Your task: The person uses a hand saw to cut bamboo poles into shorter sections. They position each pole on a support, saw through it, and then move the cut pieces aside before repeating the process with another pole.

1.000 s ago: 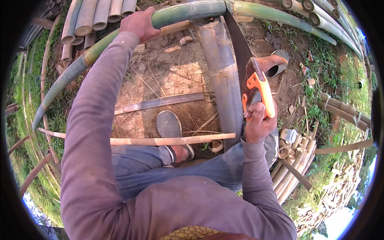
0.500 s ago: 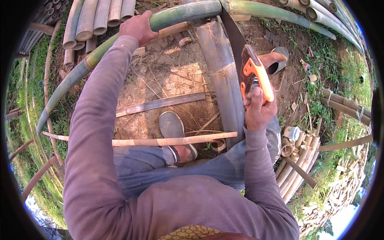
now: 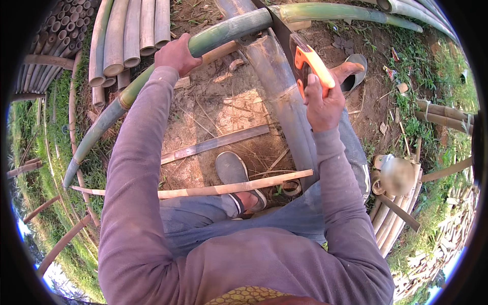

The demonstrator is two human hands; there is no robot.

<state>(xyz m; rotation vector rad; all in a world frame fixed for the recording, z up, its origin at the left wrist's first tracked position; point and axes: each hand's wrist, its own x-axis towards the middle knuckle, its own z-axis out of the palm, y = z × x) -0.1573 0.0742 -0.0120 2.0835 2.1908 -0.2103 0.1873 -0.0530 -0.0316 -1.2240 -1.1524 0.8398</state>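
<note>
Left hand grips green bamboo pole; right hand grips orange-handled saw.

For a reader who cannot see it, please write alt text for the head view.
A person's right hand grips an orange-handled saw cutting a green bamboo pole, which the left hand holds down. The pole crosses a thick grey bamboo trunk on bare soil, with cut bamboo stacked beyond.
</note>
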